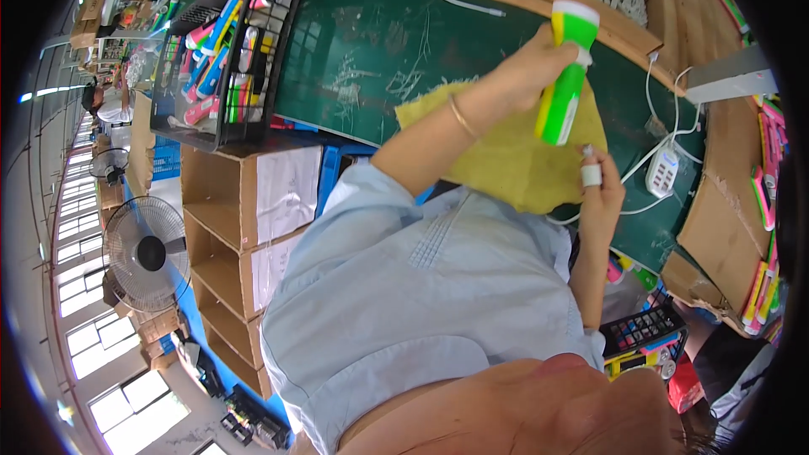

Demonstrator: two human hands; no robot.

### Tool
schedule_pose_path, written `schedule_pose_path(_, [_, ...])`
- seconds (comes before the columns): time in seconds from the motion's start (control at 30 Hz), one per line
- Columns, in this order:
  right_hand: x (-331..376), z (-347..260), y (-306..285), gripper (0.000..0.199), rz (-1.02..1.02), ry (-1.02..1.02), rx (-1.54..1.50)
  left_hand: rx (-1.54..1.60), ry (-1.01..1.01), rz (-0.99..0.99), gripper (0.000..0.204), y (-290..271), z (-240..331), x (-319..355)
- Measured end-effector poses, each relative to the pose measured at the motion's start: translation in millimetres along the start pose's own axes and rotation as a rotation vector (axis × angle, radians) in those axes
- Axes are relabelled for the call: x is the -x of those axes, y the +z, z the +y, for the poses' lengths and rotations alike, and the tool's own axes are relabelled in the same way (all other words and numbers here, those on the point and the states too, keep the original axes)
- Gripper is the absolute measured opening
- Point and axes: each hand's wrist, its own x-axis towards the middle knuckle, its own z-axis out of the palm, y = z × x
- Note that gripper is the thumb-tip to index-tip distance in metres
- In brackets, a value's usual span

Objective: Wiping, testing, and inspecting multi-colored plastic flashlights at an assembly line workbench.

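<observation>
Currently the left hand (539,63) grips the green-and-yellow flashlight (565,76) above the yellow cloth (506,160), the right hand (600,194) loosely curled holding nothing, so a slackened grip could drop it onto the green table (354,59).

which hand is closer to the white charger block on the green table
Right. The right hand, with a taped finger, is beside the white charger block, just to its left. The left hand is farther away, up the table, gripping a green and yellow flashlight.
</observation>
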Motion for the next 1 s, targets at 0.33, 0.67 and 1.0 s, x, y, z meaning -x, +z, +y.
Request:
schedule_pose_path(0.33, [-27.1, -15.6, -11.0, 0.022, -0.004, -0.074, -0.142, -1.195, 0.273, 0.694, 0.075, 13.0, 23.8, -13.7])
schedule_pose_path(0.67, [-47.4, -50.0, 7.2, 0.017, 0.001, -0.64, 0.552, 0.38, -0.198, -0.331, 0.033, -22.3, 3.8, 10.0])
schedule_pose_path(1.0, [-42.8, -71.9, -2.7, 0.015, -0.482, -0.692, 0.232, 0.191, 0.228, -0.268, 0.042, -4.4, 8.2, 36.5])
